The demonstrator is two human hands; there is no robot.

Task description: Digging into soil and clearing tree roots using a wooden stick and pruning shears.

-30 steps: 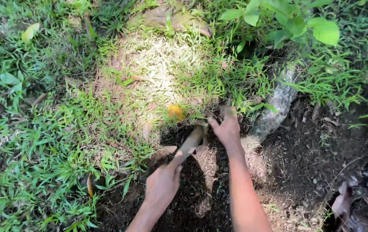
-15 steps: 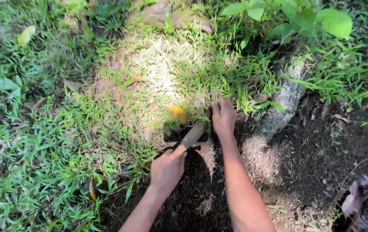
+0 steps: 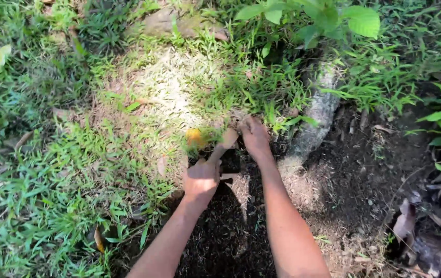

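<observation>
My left hand (image 3: 201, 177) is closed around a small digging tool (image 3: 226, 140) with a pale, flat end. The tool's tip is pushed in at the edge of the grass, beside a yellow leaf (image 3: 194, 137). A dark hole in the soil (image 3: 230, 160) lies just under the tool. To the right, my right hand (image 3: 255, 136) has its fingers curled into a tuft of grass (image 3: 261, 103) at the rim of the bare earth. The two hands are close together but apart.
Dark loose soil (image 3: 354, 180) spreads below and to the right. A grey root or stone (image 3: 319, 110) runs up right of my right hand. A broad-leaved plant (image 3: 356, 19) stands at top right, and dry brown leaves (image 3: 426, 231) lie at lower right. Grass (image 3: 40, 195) fills the left.
Both hands have moved forward to the grass edge. The tool has gone from lying low over the soil to reaching into the turf by the yellow leaf.
</observation>
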